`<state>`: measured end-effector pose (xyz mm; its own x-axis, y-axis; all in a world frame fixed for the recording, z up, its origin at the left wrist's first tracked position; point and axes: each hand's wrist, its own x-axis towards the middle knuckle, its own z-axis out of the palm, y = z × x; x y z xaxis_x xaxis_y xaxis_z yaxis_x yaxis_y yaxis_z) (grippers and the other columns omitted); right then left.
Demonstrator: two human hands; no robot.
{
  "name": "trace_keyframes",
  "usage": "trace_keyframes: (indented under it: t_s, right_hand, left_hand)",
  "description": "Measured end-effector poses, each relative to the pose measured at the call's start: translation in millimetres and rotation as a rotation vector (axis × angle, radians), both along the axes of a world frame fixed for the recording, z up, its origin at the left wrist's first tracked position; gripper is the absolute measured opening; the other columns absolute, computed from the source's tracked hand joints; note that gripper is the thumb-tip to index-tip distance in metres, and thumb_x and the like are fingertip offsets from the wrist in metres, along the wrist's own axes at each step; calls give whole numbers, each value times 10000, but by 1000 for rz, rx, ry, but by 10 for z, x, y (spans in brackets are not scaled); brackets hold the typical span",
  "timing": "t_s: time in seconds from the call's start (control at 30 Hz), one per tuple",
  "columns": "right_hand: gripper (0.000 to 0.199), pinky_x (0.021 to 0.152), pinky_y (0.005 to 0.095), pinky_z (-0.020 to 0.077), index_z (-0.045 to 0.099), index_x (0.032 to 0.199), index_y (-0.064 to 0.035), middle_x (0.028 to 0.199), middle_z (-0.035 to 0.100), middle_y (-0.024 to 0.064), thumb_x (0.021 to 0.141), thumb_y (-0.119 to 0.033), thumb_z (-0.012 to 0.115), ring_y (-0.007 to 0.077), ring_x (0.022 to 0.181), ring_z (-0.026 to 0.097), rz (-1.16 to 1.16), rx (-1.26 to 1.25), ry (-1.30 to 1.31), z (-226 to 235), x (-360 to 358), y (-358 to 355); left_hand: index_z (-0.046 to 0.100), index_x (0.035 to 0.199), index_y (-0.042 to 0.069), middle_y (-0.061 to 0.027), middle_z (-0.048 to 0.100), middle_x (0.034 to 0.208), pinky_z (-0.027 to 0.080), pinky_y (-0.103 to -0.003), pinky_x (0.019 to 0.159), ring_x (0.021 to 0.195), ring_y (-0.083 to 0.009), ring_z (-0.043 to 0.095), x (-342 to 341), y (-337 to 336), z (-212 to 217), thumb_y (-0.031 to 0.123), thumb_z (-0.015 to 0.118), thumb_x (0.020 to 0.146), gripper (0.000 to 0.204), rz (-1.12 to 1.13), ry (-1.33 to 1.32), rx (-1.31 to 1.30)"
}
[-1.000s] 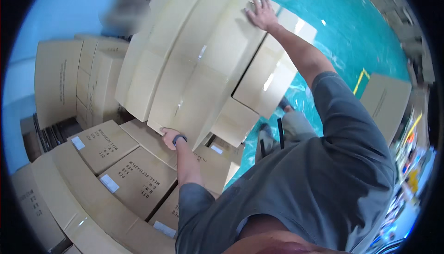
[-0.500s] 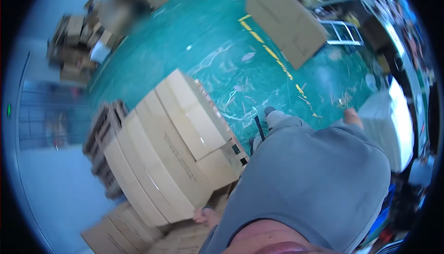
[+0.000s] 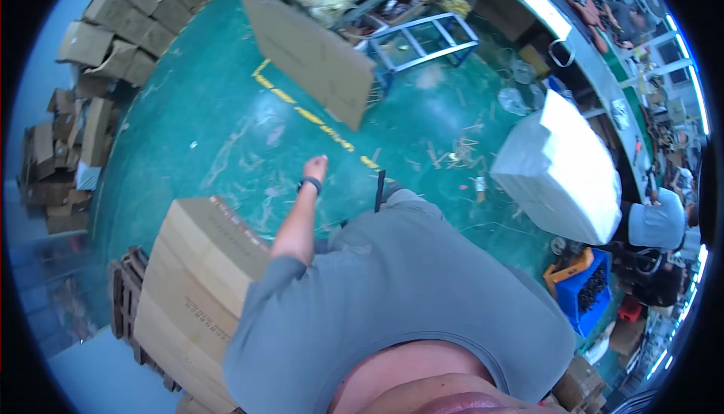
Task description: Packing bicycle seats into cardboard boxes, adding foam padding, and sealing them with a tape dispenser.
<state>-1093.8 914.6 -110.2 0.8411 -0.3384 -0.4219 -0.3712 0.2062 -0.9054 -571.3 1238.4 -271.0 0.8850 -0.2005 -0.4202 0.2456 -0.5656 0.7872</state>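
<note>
My left hand (image 3: 316, 167) is held out over the green floor, in front of my body, with a dark band around the wrist. Its fingers look loosely curled, and nothing shows in them. To the left of that forearm stands a stack of large brown cartons (image 3: 188, 278), apart from the hand. The hand is nearest to the yellow floor line (image 3: 305, 115), with a big upright cardboard sheet (image 3: 305, 56) beyond it. My right hand is out of sight, hidden by my grey shirt or outside the picture.
Wooden pallets (image 3: 128, 293) stand behind the cartons. More boxes (image 3: 136, 3) are piled along the far left wall. On the right are a metal frame (image 3: 422, 41), a white wrapped bundle (image 3: 562, 173), a blue bin (image 3: 584, 293) and a seated person (image 3: 658, 219). Scraps litter the floor.
My body has turned to the right. The left hand has left the carton stack's lower edge and swung forward over the floor. The right hand, earlier near the white bundle, has gone from view.
</note>
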Motion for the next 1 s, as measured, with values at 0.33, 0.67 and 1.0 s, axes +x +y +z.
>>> trace_keyframes:
  t_s: [0.33, 0.67, 1.0]
  right_hand:
    - [450, 769, 402, 616, 654, 1391, -56, 1003, 771, 87, 1085, -384, 693, 242, 934, 764, -929, 148, 608, -338, 190, -3487]
    - [362, 707, 396, 598, 683, 1281, -64, 858, 733, 60, 1095, -375, 684, 213, 846, 741, -388, -417, 677, 375, 2555, -8350]
    - [296, 708, 341, 591, 702, 1229, -97, 965, 727, 52, 1116, -369, 676, 173, 843, 721, -97, -188, 592, -604, 5119, -10404]
  left_hand:
    - [696, 1384, -108, -330, 698, 1432, 509, -510, 1177, 1372, -457, 661, 1927, -4522, -773, 590, 881, 859, 893, 133, 186, 281]
    - [756, 1277, 47, -225, 800, 1233, 630, -550, 941, 1165, -436, 768, 3684, -5444, -2027, 222, 743, 966, 357, 559, 274, 660]
    - [844, 1180, 66, -218, 807, 1232, 622, -536, 939, 1126, -410, 794, 2864, -6744, -964, 394, 733, 971, 404, 525, 505, 894]
